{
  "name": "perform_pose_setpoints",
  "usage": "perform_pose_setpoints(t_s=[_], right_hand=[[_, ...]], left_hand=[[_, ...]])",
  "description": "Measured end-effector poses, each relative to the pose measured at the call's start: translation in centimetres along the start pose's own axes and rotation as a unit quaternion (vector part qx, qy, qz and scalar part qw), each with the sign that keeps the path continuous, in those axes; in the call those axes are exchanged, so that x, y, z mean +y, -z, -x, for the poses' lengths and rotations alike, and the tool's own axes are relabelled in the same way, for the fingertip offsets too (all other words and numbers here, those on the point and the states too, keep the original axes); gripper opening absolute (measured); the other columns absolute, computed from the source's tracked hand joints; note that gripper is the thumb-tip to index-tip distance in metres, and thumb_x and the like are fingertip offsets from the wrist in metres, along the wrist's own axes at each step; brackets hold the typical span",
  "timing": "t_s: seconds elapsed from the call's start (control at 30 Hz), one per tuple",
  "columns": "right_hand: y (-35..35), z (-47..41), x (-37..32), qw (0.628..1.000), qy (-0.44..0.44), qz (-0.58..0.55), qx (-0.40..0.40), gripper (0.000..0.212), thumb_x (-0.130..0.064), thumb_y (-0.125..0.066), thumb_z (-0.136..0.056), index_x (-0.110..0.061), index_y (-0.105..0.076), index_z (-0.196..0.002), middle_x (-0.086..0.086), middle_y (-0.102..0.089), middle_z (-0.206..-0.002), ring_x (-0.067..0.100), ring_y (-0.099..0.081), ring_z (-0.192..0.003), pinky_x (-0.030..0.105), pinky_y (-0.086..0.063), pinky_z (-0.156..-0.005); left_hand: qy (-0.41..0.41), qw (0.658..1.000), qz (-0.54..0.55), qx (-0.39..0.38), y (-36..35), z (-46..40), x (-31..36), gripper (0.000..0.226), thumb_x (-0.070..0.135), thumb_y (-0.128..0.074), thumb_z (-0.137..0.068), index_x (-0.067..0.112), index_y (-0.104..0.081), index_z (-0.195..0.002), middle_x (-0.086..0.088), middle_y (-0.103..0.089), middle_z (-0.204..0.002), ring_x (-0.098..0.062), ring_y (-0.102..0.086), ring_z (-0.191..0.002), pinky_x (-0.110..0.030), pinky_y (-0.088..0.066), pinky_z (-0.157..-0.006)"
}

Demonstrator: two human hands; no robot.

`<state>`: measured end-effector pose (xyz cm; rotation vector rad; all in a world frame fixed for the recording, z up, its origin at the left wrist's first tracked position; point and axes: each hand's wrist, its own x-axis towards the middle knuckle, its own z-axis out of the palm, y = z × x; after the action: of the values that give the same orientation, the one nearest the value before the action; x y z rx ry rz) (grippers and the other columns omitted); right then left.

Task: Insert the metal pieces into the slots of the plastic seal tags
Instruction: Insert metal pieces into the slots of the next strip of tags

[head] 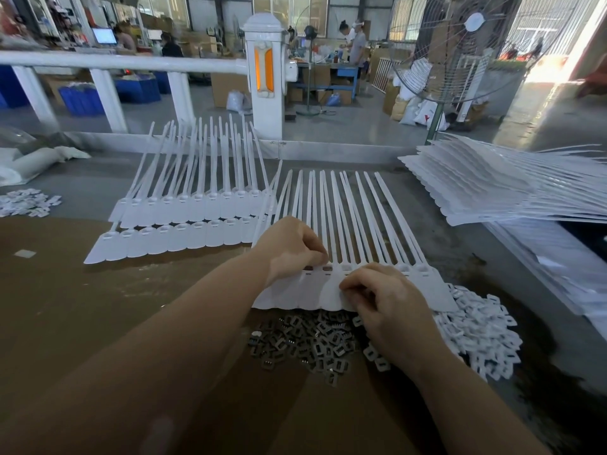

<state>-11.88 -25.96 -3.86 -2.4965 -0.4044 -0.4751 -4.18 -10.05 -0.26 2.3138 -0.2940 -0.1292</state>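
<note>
Two hands work a seal-tag strip: left hand pinches at a slot, right hand curls, steadying it above the metal clips.

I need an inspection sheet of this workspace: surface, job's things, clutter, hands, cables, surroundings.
Surface: brown table top, grey further back.
Job's things: strip of seal tags under both hands; metal pieces heaped in front of it.
Clutter: white plastic pieces right; more tag strips left; stacked strips far right.
Hands: left hand and right hand, fingers curled, on the strip.
Cables: nothing seen.
Surroundings: white railing, fan, people beyond.
</note>
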Motion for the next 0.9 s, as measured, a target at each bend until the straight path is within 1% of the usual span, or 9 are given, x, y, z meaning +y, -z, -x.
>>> perform_pose_setpoints(t_s=[0.1, 0.23, 0.3, 0.43, 0.5, 0.53, 0.57, 0.6, 0.9], right_hand=[[0.0, 0.1, 0.0, 1.000, 0.002, -0.002, 0.002, 0.012, -0.007, -0.061, -0.084, -0.014, -0.069, -0.088, -0.006, -0.064, -0.092, 0.009, -0.051, -0.092, 0.014, -0.034, -0.078], [0.0, 0.1, 0.0, 1.000, 0.007, 0.003, 0.004, 0.012, -0.007, -0.061, -0.085, -0.014, -0.069, -0.089, -0.006, -0.064, -0.093, 0.007, -0.051, -0.093, 0.004, -0.030, -0.079], [0.0, 0.2, 0.0, 1.000, 0.009, 0.006, 0.006, 0.012, -0.006, -0.062, -0.085, -0.014, -0.069, -0.089, -0.005, -0.065, -0.094, 0.006, -0.051, -0.093, 0.002, -0.029, -0.080], [0.0, 0.3, -0.1, 1.000, 0.013, 0.006, 0.014, 0.013, -0.003, -0.063, -0.083, -0.013, -0.070, -0.087, -0.005, -0.066, -0.090, 0.003, -0.050, -0.088, -0.002, -0.029, -0.081], [0.0, 0.3, -0.1, 1.000, 0.013, 0.005, 0.015, 0.013, -0.002, -0.064, -0.082, -0.012, -0.070, -0.087, -0.005, -0.066, -0.090, 0.004, -0.050, -0.088, -0.001, -0.029, -0.081], [0.0, 0.3, 0.0, 1.000, 0.014, 0.005, 0.016, 0.013, -0.002, -0.064, -0.082, -0.012, -0.070, -0.087, -0.004, -0.066, -0.089, 0.004, -0.051, -0.087, -0.001, -0.030, -0.081], [0.0, 0.3, 0.0, 1.000, 0.014, 0.005, 0.016, 0.013, -0.002, -0.064, -0.082, -0.012, -0.070, -0.086, -0.004, -0.067, -0.089, 0.004, -0.051, -0.087, -0.001, -0.030, -0.081], [0.0, 0.3, 0.0, 1.000, 0.015, 0.005, 0.017, 0.013, -0.001, -0.064, -0.082, -0.012, -0.070, -0.086, -0.004, -0.067, -0.089, 0.005, -0.051, -0.087, 0.000, -0.030, -0.081], [0.0, 0.3, 0.1, 1.000, 0.019, 0.011, 0.017, 0.012, -0.001, -0.065, -0.082, -0.011, -0.070, -0.086, -0.004, -0.066, -0.089, 0.007, -0.053, -0.088, 0.001, -0.031, -0.081]], left_hand=[[-0.004, 0.999, 0.024, 0.038, 0.4, 0.5, -0.9, 0.011, 0.022, -0.067, -0.086, 0.016, -0.073, -0.093, 0.014, -0.063, -0.079, 0.001, -0.057, -0.075, -0.013, -0.040, -0.061], [-0.004, 0.991, 0.019, 0.130, 0.9, 1.6, -2.8, 0.012, 0.024, -0.063, -0.089, 0.018, -0.072, -0.094, 0.016, -0.061, -0.076, 0.001, -0.056, -0.073, -0.014, -0.041, -0.063], [-0.001, 0.984, 0.007, 0.178, 0.9, 2.1, -3.6, 0.012, 0.022, -0.063, -0.089, 0.017, -0.072, -0.094, 0.013, -0.064, -0.076, -0.001, -0.058, -0.072, -0.015, -0.045, -0.065], [0.004, 0.969, -0.036, 0.244, 0.4, 2.6, -4.6, 0.012, 0.023, -0.062, -0.090, 0.018, -0.072, -0.093, 0.006, -0.063, -0.089, 0.001, -0.053, -0.072, -0.005, -0.038, -0.060], [-0.003, 0.964, -0.052, 0.259, 0.0, 2.8, -5.0, 0.013, 0.023, -0.063, -0.089, 0.017, -0.072, -0.096, 0.006, -0.061, -0.092, -0.003, -0.054, -0.076, -0.004, -0.038, -0.066], [-0.003, 0.964, -0.054, 0.262, -0.2, 2.9, -5.2, 0.014, 0.022, -0.064, -0.089, 0.016, -0.072, -0.098, 0.005, -0.061, -0.094, -0.007, -0.055, -0.082, -0.008, -0.040, -0.072], [-0.002, 0.963, -0.053, 0.264, -0.3, 3.0, -5.4, 0.014, 0.022, -0.064, -0.088, 0.016, -0.072, -0.099, 0.006, -0.060, -0.094, -0.012, -0.056, -0.088, -0.016, -0.042, -0.078], [0.000, 0.963, -0.050, 0.266, -0.3, 3.0, -5.5, 0.015, 0.022, -0.065, -0.088, 0.016, -0.072, -0.099, 0.006, -0.059, -0.094, -0.015, -0.055, -0.092, -0.021, -0.043, -0.081], [0.011, 0.961, -0.044, 0.272, -0.5, 2.8, -5.8, 0.015, 0.024, -0.064, -0.088, 0.017, -0.072, -0.099, 0.006, -0.055, -0.096, -0.019, -0.052, -0.097, -0.024, -0.041, -0.083]])
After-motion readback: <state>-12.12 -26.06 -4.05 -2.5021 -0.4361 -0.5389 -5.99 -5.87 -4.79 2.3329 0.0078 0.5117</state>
